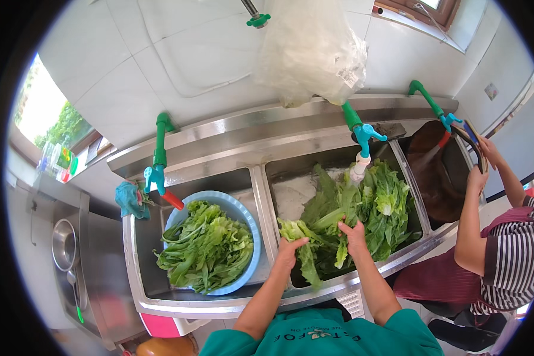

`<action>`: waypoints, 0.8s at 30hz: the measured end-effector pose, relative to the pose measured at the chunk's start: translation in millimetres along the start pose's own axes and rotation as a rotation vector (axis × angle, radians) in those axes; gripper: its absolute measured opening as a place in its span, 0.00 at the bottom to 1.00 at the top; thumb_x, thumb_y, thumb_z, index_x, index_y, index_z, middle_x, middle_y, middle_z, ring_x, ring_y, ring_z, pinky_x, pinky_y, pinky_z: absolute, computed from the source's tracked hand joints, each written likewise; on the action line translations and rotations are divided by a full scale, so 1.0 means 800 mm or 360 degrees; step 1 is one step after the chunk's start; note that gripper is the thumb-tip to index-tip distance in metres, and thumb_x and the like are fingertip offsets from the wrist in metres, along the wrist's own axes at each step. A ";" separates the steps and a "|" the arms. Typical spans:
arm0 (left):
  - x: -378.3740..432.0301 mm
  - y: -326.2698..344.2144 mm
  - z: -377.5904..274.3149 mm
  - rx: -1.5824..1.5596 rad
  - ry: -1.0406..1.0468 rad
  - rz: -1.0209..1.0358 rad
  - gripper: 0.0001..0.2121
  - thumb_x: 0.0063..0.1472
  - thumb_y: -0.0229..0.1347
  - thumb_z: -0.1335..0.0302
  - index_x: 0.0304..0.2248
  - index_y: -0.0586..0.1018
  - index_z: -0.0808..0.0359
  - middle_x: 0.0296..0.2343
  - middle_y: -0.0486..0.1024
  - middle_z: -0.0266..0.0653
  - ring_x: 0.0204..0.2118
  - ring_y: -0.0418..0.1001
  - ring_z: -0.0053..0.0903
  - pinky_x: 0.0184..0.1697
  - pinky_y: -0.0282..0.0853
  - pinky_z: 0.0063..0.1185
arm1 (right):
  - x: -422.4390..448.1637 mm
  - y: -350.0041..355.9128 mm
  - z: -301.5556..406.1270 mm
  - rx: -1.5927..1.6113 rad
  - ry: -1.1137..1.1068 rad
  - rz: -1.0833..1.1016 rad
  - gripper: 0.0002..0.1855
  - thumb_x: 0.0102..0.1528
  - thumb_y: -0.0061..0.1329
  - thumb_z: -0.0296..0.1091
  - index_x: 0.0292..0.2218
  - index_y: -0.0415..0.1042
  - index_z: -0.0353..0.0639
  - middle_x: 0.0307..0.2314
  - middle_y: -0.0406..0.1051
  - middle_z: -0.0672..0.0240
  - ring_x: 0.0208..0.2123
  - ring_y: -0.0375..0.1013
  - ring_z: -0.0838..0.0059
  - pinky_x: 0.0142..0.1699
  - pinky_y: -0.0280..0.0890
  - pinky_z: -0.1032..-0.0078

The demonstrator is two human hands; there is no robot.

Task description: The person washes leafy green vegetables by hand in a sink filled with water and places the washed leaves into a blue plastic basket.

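Romaine-like leafy greens (382, 191) fill much of the middle basin (293, 191) of a stainless steel sink. My left hand (290, 252) grips a bunch of leaves (305, 233) by its pale base, over the basin's near left corner. Beside it, my right hand (355, 236) pinches a green leaf (341, 251) between thumb and fingers. A blue-handled tap (366, 135) with a white nozzle runs water onto the greens just beyond my right hand. To the left, a light blue plastic basin (249, 267) heaped with greens (204, 249) sits in the left sink compartment.
At the right compartment, a co-worker's hands (477, 178) hold the rim of a large dark wok-like pan (431, 178) under a running tap (445, 129). Another tap (159, 178) overhangs the blue basin. Plastic bags (311, 53) hang above; a teal cloth (131, 199) drapes the left edge.
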State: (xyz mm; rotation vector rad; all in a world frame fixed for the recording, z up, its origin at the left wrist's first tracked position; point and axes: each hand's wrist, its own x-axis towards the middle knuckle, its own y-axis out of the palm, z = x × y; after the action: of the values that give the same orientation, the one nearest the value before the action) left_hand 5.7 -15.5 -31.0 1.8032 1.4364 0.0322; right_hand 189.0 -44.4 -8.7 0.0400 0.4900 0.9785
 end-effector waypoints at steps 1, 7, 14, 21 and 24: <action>0.002 -0.005 -0.002 0.0005 -0.0002 -0.0023 0.20 0.35 0.56 0.83 0.34 0.67 0.68 0.29 0.68 0.34 0.32 0.66 0.22 0.37 0.60 0.18 | 0.001 -0.006 0.003 0.0001 0.0000 0.0000 0.13 0.39 0.48 0.22 0.29 0.61 0.43 0.22 0.64 0.73 0.22 0.63 0.81 0.21 0.59 0.83; -0.009 -0.001 -0.023 0.0088 -0.0035 0.0006 0.20 0.34 0.56 0.84 0.33 0.68 0.68 0.28 0.69 0.35 0.31 0.66 0.23 0.36 0.60 0.19 | -0.004 -0.023 0.030 0.0063 -0.0095 0.0058 0.14 0.39 0.48 0.24 0.29 0.60 0.44 0.22 0.63 0.73 0.21 0.63 0.81 0.22 0.58 0.84; -0.001 0.014 -0.045 0.0375 -0.0074 0.0521 0.28 0.32 0.57 0.82 0.39 0.65 0.69 0.34 0.67 0.35 0.36 0.64 0.23 0.41 0.57 0.19 | -0.016 -0.010 0.033 -0.1029 -0.0291 0.0719 0.10 0.40 0.44 0.24 0.29 0.65 0.35 0.24 0.66 0.71 0.27 0.62 0.83 0.35 0.57 0.84; 0.017 0.012 -0.032 0.0442 -0.0133 0.0563 0.23 0.33 0.58 0.81 0.34 0.68 0.68 0.29 0.68 0.34 0.33 0.65 0.22 0.39 0.58 0.19 | -0.007 0.003 0.015 -0.1102 -0.0194 0.1141 0.10 0.43 0.43 0.26 0.31 0.64 0.36 0.24 0.64 0.72 0.25 0.60 0.83 0.32 0.57 0.84; 0.017 0.002 -0.029 0.0263 -0.0006 0.0213 0.21 0.34 0.57 0.81 0.33 0.68 0.68 0.28 0.69 0.34 0.31 0.66 0.22 0.37 0.60 0.18 | -0.004 0.008 0.032 -0.0605 -0.0042 0.0749 0.10 0.46 0.41 0.28 0.33 0.63 0.38 0.23 0.65 0.68 0.18 0.58 0.86 0.21 0.55 0.88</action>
State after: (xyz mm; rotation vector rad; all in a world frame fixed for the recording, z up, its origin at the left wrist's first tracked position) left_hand 0.7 8.9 -20.7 2.0313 1.3467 -0.0225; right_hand 192.9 -38.8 17.0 -0.1808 0.2656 1.5184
